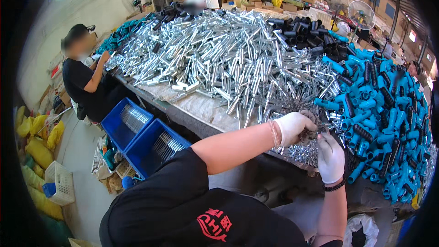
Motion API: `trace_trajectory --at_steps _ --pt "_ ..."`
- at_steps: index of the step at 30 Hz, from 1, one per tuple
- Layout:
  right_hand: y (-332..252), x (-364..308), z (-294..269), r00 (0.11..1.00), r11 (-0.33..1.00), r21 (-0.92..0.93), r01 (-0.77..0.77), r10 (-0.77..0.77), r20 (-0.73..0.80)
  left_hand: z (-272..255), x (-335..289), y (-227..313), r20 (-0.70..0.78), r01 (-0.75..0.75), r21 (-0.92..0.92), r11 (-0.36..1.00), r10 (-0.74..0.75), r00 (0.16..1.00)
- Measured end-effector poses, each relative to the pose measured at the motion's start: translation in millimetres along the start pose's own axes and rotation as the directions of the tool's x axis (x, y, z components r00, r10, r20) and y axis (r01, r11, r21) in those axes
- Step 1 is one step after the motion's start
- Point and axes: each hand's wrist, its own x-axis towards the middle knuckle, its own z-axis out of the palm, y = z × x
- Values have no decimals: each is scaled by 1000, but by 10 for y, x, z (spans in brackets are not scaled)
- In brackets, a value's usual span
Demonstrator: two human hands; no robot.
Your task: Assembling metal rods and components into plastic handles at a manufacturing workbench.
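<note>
My left hand (294, 128), in a white glove, reaches over the table's near edge with its fingers curled around something greyish that I cannot make out. Close beside it, my right hand (330, 158), also gloved in white, has its thumb and fingers pinched together at a small metallic thing too small to name. Under both hands lies a spread of small shiny metal parts (304, 152). Just beyond them rises a large heap of silvery metal rods and tubes (238, 59). To the right of my right hand is a pile of turquoise plastic tubular handles (366, 119), mixed with black ribbed pieces.
Two blue bins (148, 167) holding rows of metal rods stand below the table edge, to my left. A co-worker in black (80, 75) sits at the table's left side. Black tubes (302, 29) lie at the back. A white basket (61, 183) stands on the floor.
</note>
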Motion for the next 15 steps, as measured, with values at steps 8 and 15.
trace_trajectory --at_steps 8,15 --pt "-37 -149 93 434 -213 710 -672 663 609 -90 59 -174 372 -594 493 636 462 805" --pt "8 -148 -146 981 965 187 -183 190 -24 -112 -91 77 417 -163 435 886 -37 908"
